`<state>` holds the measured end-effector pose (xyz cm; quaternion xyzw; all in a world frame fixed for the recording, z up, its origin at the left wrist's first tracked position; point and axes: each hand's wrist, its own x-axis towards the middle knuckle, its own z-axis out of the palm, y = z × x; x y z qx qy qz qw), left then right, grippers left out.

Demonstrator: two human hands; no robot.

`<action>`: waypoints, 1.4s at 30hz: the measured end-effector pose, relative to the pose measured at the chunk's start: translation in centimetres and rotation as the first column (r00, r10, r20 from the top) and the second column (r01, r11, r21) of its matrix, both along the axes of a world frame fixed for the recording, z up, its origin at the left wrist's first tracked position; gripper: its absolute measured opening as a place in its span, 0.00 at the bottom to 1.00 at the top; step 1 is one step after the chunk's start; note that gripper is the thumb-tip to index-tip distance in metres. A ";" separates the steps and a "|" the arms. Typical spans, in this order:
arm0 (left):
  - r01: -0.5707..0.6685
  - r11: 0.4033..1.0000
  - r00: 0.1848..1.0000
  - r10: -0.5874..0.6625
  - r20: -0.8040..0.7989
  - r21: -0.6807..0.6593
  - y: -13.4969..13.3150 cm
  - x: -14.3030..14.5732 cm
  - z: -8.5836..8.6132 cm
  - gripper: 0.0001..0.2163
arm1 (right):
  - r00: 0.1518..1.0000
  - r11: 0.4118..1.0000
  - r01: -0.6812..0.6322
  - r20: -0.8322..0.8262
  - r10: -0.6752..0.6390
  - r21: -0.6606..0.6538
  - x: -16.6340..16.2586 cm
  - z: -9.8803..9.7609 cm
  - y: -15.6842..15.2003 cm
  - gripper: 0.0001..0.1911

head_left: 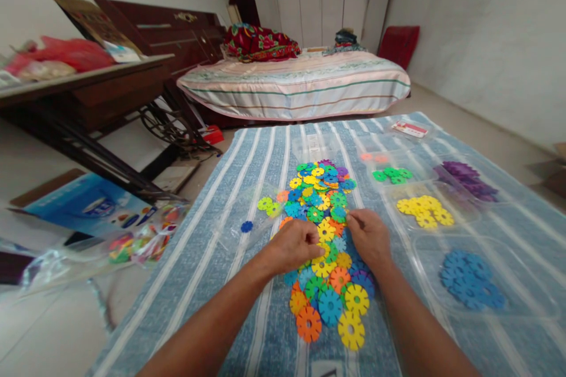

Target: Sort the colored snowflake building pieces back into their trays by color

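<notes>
A long heap of coloured plastic snowflake discs [325, 235] lies on a blue striped cloth [212, 247]. My left hand [294, 245] rests curled on the middle of the heap, its fingers closed over discs. My right hand [369, 237] sits just right of it, fingertips pinched at the heap's edge near a yellow disc [326, 230]. What each hand grips is hidden by the fingers. Sorted discs lie in clear trays to the right: blue [471, 285], yellow [424, 209], green [391, 175] and purple [469, 179].
A lone blue disc [246, 226] and two light green ones [269, 206] lie left of the heap. Plastic bags with more toys [145, 238] sit on the floor at left, beside a dark wooden table [88, 94]. A bed [296, 85] stands behind the cloth.
</notes>
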<state>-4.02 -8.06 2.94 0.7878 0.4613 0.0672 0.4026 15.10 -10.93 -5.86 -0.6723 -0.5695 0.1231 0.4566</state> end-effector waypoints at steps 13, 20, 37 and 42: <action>0.073 0.986 0.820 0.025 0.572 -0.148 2.7 11.1 4.0 0.09 | 1.000 1.000 0.019 0.018 -0.018 -0.016 -0.1 0.0 -0.1 0.14; 0.156 0.946 0.984 -0.126 -0.123 0.283 2.5 3.8 4.7 0.05 | 1.000 1.000 0.009 0.013 -0.009 -0.006 0.0 -0.1 -0.1 0.15; 0.389 0.895 0.737 -0.160 -0.656 0.218 -2.0 -0.3 2.0 0.11 | 1.000 1.000 -0.002 0.005 0.002 -0.014 0.1 -0.2 -0.2 0.15; 0.385 0.887 0.736 -0.128 -0.664 0.256 -1.4 -0.6 2.4 0.13 | 1.000 1.000 -0.002 0.000 0.002 0.007 0.0 -0.1 -0.2 0.14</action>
